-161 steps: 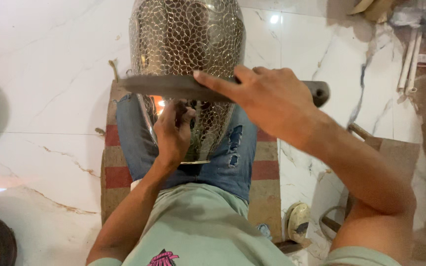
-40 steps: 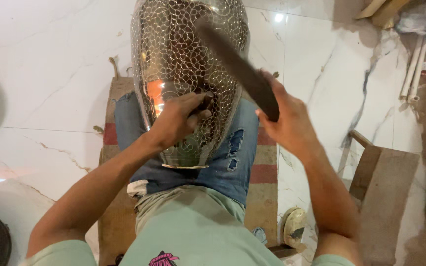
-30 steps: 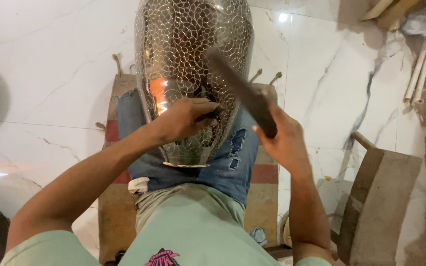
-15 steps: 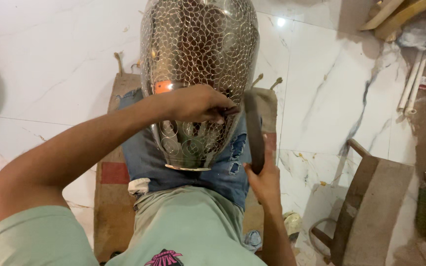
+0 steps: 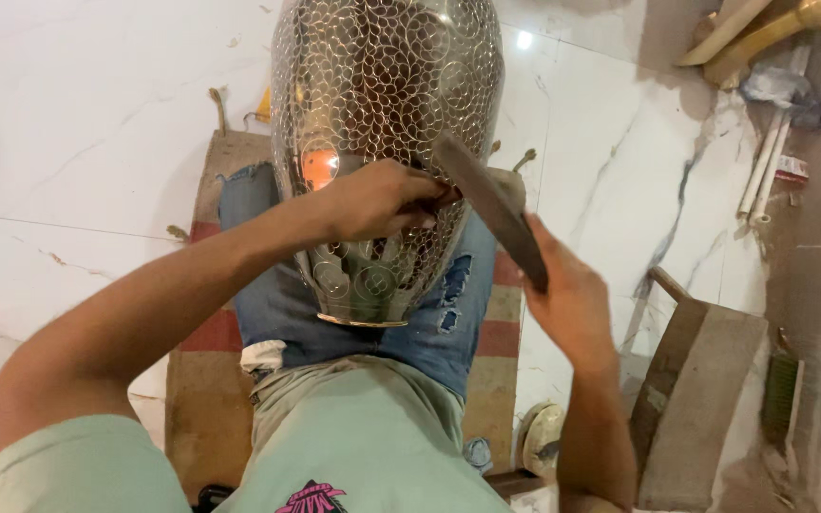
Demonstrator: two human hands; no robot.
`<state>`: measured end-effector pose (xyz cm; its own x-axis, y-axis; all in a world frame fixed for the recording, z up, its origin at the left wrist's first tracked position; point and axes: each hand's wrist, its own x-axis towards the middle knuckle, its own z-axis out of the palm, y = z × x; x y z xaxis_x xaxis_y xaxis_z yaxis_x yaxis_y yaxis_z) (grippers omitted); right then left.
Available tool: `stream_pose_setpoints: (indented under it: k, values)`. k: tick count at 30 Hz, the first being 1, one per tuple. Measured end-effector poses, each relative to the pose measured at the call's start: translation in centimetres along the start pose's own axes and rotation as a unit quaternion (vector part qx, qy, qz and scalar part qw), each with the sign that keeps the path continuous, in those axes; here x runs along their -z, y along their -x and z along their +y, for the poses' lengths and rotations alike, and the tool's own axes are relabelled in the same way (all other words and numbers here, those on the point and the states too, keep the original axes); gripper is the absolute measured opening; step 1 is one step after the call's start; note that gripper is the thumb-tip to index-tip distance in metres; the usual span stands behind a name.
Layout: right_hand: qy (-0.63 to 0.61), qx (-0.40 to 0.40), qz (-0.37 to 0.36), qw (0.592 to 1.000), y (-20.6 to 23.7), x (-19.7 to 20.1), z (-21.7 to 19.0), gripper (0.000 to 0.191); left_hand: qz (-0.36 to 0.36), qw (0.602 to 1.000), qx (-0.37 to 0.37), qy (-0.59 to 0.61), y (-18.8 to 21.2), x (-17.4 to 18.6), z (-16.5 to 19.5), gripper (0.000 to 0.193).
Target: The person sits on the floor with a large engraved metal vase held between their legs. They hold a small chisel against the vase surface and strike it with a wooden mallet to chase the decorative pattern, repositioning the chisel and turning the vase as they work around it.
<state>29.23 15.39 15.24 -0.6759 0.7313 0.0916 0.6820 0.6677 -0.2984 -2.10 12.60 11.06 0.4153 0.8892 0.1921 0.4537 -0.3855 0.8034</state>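
Raised again since half a second ago, when it hung low beside the knee, our right hand [image 5: 572,304] now brings the flat dark tool [image 5: 491,209] up toward the metal lattice vessel [image 5: 387,95], its upper end close to our left hand [image 5: 377,199].

Head view: we sit on a striped mat [image 5: 211,342] on the white marble floor [image 5: 78,142], the vessel lying along our jeans-clad lap with its open base rim turned toward us. Our left grip is closed at the vessel's side, fingers bunched around something small that we cannot make out. Our right grip is wrapped shut around the tool's lower end, the blade angled up and to the left.

We judge the work well along: the wire circles cover the whole visible shell, and an orange glow shows through one gap near the left hand. How much of the far side remains, we cannot tell. Wooden blocks [image 5: 696,399] stand to the right, pale sticks [image 5: 762,176] beyond them.
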Motion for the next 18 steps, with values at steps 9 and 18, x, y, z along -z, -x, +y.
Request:
stream_pose_setpoints:
  k: [9, 18]
  values:
    - [-0.087, 0.083, -0.1, 0.988, -9.2, 8.1, -6.0, 0.087, 0.331, 0.936, 0.114, 0.027, 5.0, -4.0, 2.7, 0.032]
    - [0.262, 0.323, -0.102, 0.904, -11.7, 10.3, -13.1, 0.091, 0.551, 0.799, 0.226, 0.084, 5.7, -10.9, 3.6, 0.023]
